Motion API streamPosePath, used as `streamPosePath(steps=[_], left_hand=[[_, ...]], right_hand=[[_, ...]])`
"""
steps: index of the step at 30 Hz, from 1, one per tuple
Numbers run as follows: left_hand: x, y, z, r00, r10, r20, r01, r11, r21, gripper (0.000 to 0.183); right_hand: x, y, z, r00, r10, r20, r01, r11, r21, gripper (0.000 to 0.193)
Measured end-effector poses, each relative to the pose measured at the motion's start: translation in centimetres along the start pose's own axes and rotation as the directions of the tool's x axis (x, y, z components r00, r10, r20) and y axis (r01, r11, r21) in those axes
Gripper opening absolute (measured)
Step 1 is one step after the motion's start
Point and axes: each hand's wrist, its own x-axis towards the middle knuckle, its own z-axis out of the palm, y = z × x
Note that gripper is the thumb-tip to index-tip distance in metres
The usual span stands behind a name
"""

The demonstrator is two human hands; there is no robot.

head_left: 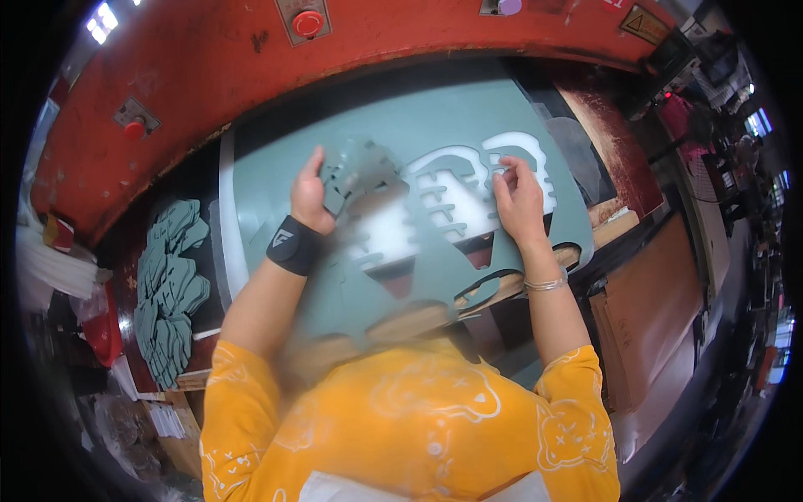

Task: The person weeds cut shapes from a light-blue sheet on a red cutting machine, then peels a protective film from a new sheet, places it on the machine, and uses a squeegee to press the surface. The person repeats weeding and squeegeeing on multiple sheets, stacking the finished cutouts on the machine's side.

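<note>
My left hand (pixel 309 197), with a black wrist wrap, is closed on a stack of grey-green cut pieces (pixel 361 167) with notched edges. The stack is held over a large grey-green sheet (pixel 284 184), and its outline is slightly blurred. Shaped cut-outs run across the sheet, showing a white surface (pixel 464 209) and dark gaps beneath. My right hand (pixel 520 199) hovers at the rightmost cut-out, fingers loosely curled and thumb apart. I see nothing held between those fingers. Narrow strips of the sheet still cross the openings.
Piles of similar cut pieces (pixel 171 284) lie on the left. Behind the sheet runs a red machine beam (pixel 209 67) with a red push button (pixel 308 23) and another red button (pixel 135 129). Brown cardboard (pixel 648 309) stands at the right, below a wooden edge (pixel 615 227).
</note>
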Motion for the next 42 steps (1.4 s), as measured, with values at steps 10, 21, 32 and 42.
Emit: streamPosePath(steps=[10,21,32,42], left_hand=[[-2.4,-1.7,-0.5,0.884,0.365,0.291,-0.457,0.805,0.379,0.035],[0.3,2.0,0.1,0.961,0.129,0.245,-0.168,0.974,0.149,0.042],[-5.7,14.4,-1.5,0.592,0.425,0.685,-0.707,-0.134,0.694,0.028],[-13.4,1.3,-8.2,0.630,-0.249,0.736,-0.720,-0.543,0.432,0.054]], right_hand=[[-1.9,-12.3,6.4,0.946,-0.293,0.141,0.310,0.943,-0.123,0.035],[-3.7,-8.5,7.1,0.875,-0.450,0.179,0.434,0.892,0.124,0.023],[-5.3,-7.0,6.7,0.899,-0.320,0.299,0.251,0.936,0.248,0.016],[-5.4,-7.0,6.9,0.879,-0.367,0.305,0.314,0.926,0.208,0.016]])
